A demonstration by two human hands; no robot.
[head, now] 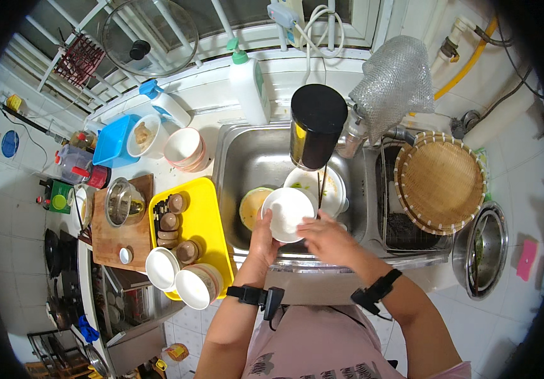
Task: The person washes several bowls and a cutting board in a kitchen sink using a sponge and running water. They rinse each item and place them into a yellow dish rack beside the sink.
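A white bowl is tilted over the sink, its hollow facing up. My left hand grips it by the lower left side, thumb along the rim. At its right rim are the fingers of my right hand, slightly blurred; whether they press on the bowl I cannot tell. Two dark chopsticks reach up from beside the right hand, across a white plate with food scraps. Whether that hand holds them is unclear. Left of the bowl, a dish with orange-yellow contents sits in the steel sink.
A tall black-lidded canister rises over the sink's back. On the left, a yellow tray carries small brown cups and stacked white bowls. Bamboo baskets rest at right beside a steel basin. A pump bottle stands behind.
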